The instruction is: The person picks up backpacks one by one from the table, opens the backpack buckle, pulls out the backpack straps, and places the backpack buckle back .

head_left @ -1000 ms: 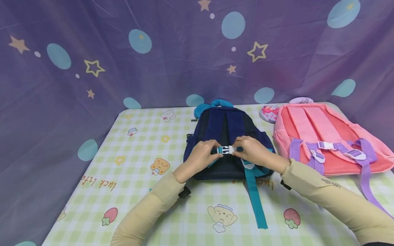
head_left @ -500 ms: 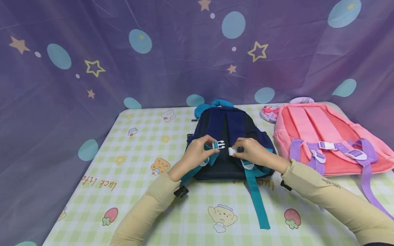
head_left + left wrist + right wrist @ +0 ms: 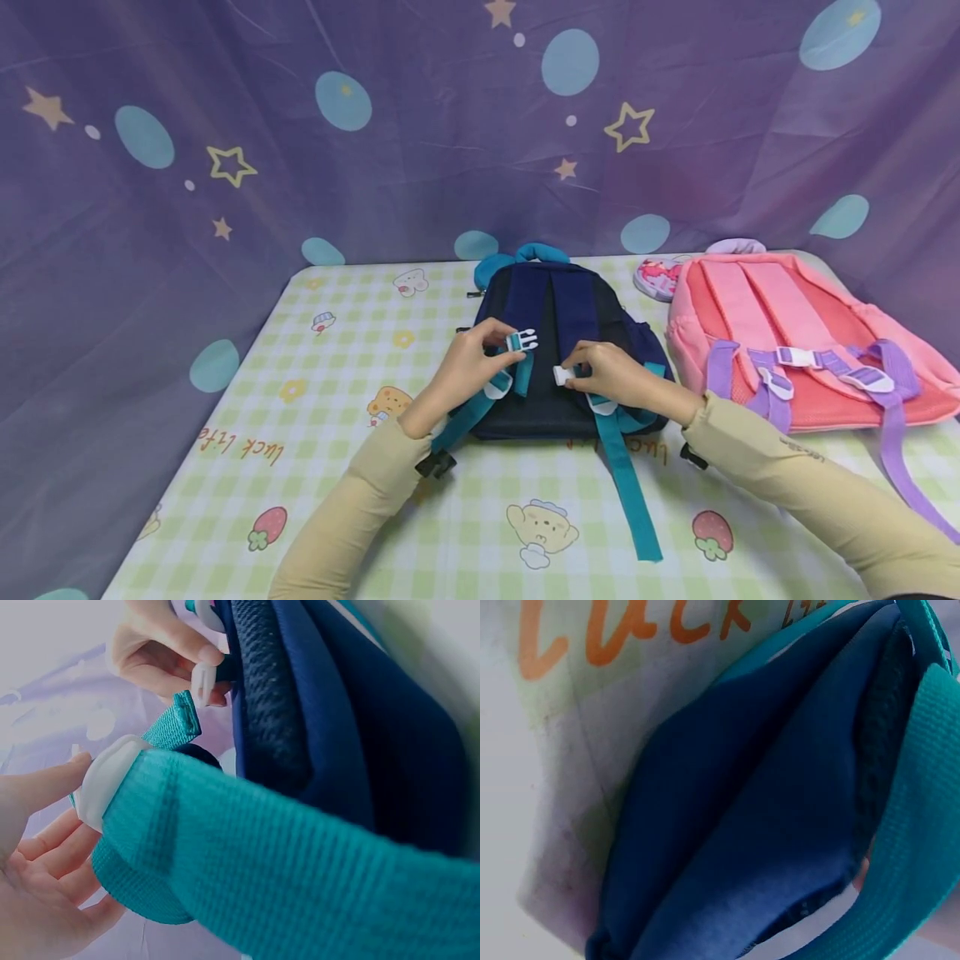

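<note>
A navy backpack (image 3: pixel 536 421) lies on the table with its shoulder straps facing up. My left hand (image 3: pixel 467 362) pinches the white pronged half of a side-release buckle (image 3: pixel 522 340) on a teal strap (image 3: pixel 465 422). To its right, my right hand (image 3: pixel 617 375) holds the white socket half of the buckle (image 3: pixel 563 375) between thumb and fingers. A gap separates the two halves, both above the bag's back panel. In the left wrist view the right hand's fingertips (image 3: pixel 212 656) show on the small socket half (image 3: pixel 202 682). The right wrist view mostly shows navy fabric (image 3: pixel 742 802).
A pink backpack (image 3: pixel 795 304) with purple straps and fastened white buckles lies to the right. A loose teal strap end (image 3: pixel 633 508) hangs toward the table's front. The checked tablecloth (image 3: pixel 360 517) extends left and forward; a purple curtain (image 3: pixel 450 150) stands behind.
The joined buckle has come apart. My left hand has moved left and slightly up with the pronged half, while my right hand has shifted slightly down with the socket half.
</note>
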Demonstrator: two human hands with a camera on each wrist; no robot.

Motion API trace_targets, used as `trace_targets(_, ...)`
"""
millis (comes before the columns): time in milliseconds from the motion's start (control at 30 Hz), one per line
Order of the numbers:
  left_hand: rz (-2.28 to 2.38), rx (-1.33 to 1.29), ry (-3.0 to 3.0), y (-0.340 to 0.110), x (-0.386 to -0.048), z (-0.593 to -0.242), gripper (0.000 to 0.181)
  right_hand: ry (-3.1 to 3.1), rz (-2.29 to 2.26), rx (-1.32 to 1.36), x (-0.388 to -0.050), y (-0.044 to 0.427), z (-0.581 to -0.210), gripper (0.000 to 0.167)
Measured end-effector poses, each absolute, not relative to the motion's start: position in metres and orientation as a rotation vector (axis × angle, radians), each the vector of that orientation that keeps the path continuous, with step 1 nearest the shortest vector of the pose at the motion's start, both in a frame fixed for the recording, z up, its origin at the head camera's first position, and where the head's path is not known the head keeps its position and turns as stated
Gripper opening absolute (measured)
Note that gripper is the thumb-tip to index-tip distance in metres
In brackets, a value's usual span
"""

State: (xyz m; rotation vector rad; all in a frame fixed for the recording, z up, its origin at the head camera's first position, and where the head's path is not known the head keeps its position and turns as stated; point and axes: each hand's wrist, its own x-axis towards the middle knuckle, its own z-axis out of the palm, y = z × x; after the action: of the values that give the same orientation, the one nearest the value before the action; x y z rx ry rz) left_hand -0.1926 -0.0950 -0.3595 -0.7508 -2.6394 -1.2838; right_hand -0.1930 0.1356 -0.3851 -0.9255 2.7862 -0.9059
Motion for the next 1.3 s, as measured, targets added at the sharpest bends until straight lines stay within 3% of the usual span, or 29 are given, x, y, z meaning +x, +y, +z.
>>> trace_targets(800, -1.429, -0.853, -2.573, -0.107, -0.196, -0.359, 0.026, 2.744, -0.929, -0.919, -0.193, 0.137, -0.387, 0.028)
trace_targets(1300, -1.425, -0.942, -2.579, -0.110, -0.196, -0.361, 0.024, 2.631, -1.259, -0.842, -0.194, 0.132, -0.368, 0.028)
